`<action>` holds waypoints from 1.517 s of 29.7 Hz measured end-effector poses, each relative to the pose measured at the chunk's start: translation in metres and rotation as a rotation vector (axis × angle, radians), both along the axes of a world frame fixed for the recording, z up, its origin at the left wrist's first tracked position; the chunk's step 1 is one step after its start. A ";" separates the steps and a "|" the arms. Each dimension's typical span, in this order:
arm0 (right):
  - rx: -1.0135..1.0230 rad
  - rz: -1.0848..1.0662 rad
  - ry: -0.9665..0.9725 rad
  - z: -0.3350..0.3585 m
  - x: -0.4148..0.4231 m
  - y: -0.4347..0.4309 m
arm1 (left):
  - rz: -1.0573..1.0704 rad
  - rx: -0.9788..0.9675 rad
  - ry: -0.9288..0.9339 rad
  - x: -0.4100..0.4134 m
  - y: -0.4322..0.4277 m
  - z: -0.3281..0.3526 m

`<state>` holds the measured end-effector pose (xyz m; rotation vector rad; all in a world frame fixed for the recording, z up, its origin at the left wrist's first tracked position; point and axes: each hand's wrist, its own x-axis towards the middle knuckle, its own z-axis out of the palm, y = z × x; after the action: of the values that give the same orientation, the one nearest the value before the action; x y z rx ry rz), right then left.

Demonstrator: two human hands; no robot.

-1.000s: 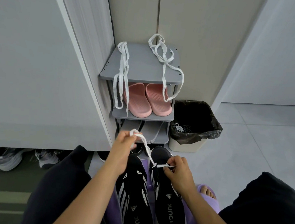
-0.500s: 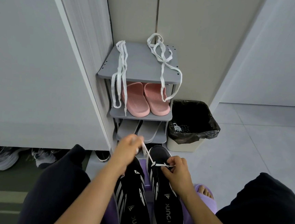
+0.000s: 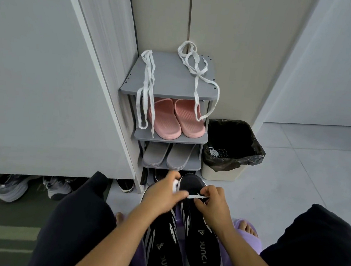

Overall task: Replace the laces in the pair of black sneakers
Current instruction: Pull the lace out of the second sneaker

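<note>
Two black sneakers lie side by side between my knees, the left sneaker (image 3: 164,246) and the right sneaker (image 3: 201,241), toes pointing away. A white lace (image 3: 197,196) runs across the right sneaker near its toe. My right hand (image 3: 212,206) pinches that lace at the shoe's right side. My left hand (image 3: 165,195) grips the bunched other end of the lace over the toe area. Two more white laces, the left lace (image 3: 145,92) and the right lace (image 3: 197,71), hang over the top of the grey shoe rack (image 3: 170,81).
Pink slippers (image 3: 175,120) and grey slippers (image 3: 166,155) fill the rack's lower shelves. A bin with a black liner (image 3: 232,150) stands right of the rack. Other shoes (image 3: 27,185) sit under the white cabinet at left. My feet wear purple slippers (image 3: 246,234).
My left hand has come down and right with the lace end, from raised above the shoes to right beside my right hand at the right sneaker's toe. My right hand has stayed put.
</note>
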<state>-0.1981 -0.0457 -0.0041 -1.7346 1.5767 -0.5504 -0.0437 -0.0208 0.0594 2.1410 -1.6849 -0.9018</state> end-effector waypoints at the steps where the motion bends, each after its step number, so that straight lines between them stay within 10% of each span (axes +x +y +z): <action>1: 0.003 0.000 -0.002 0.000 0.000 0.000 | -0.075 0.045 -0.097 -0.003 0.001 -0.009; 5: 0.015 -0.001 0.002 0.001 -0.001 0.000 | -0.107 0.100 -0.137 -0.005 -0.005 -0.019; 12: 0.021 -0.004 0.023 0.003 0.000 0.000 | 0.709 -0.395 1.204 0.044 -0.015 0.052; 15: 0.016 -0.005 0.023 0.002 0.000 0.000 | 0.772 -0.577 1.138 0.054 -0.013 0.063; 18: 0.012 -0.005 0.037 0.003 0.001 0.000 | 0.689 -0.345 1.173 0.034 -0.011 0.057; 22: 0.005 0.002 0.039 0.002 0.001 0.000 | 0.035 0.017 0.147 0.004 -0.005 0.002; 27: 0.011 -0.004 0.052 0.001 0.000 -0.001 | -0.114 0.112 -0.228 -0.005 -0.005 -0.024; 30: 0.013 -0.001 0.060 0.000 0.000 -0.001 | -0.079 0.105 -0.056 -0.004 -0.007 -0.017; 36: 0.015 0.000 0.062 -0.001 0.000 -0.001 | 0.636 -0.298 1.163 0.024 -0.014 0.034; 45: -0.010 0.012 0.055 0.000 0.002 0.000 | 0.604 -0.163 1.096 0.022 -0.013 0.033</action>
<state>-0.1959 -0.0455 -0.0042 -1.7797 1.6031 -0.5092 -0.0219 -0.0336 0.0921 1.3987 -0.5099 -1.2952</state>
